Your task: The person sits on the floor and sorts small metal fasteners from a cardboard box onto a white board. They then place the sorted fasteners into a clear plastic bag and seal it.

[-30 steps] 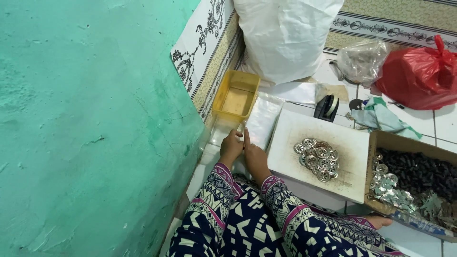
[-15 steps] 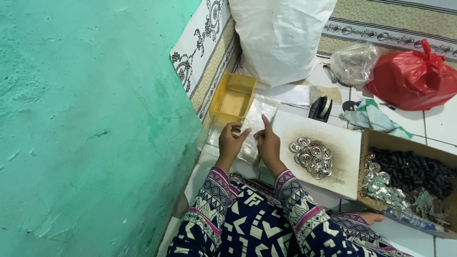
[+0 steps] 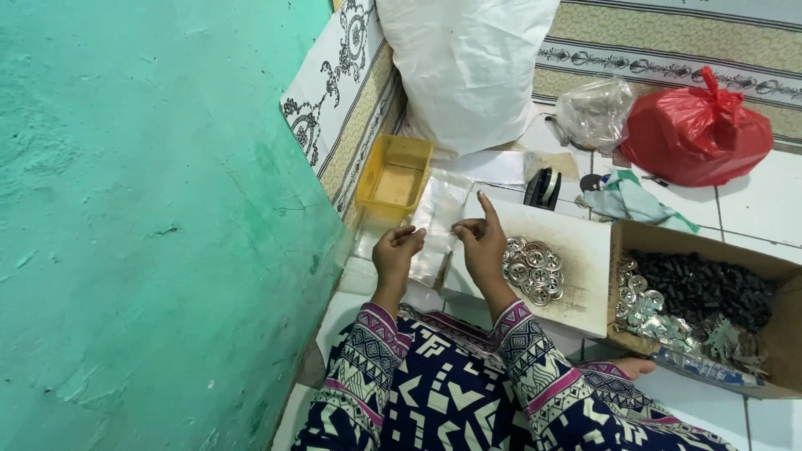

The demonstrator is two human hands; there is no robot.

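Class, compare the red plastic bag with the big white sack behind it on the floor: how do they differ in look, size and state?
The red bag is much smaller than the white sack. The red bag is glossy and knotted shut at its top; the white sack looks matt, and its top runs out of view. The red bag sits on the floor tiles; the sack leans in the corner. Both are full and bulging.

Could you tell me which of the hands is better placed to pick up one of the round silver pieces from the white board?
Probably the right hand: it hovers at the white board's near edge, right beside the pile of silver pieces. The left hand sits farther away, on the other side of the clear plastic bags.
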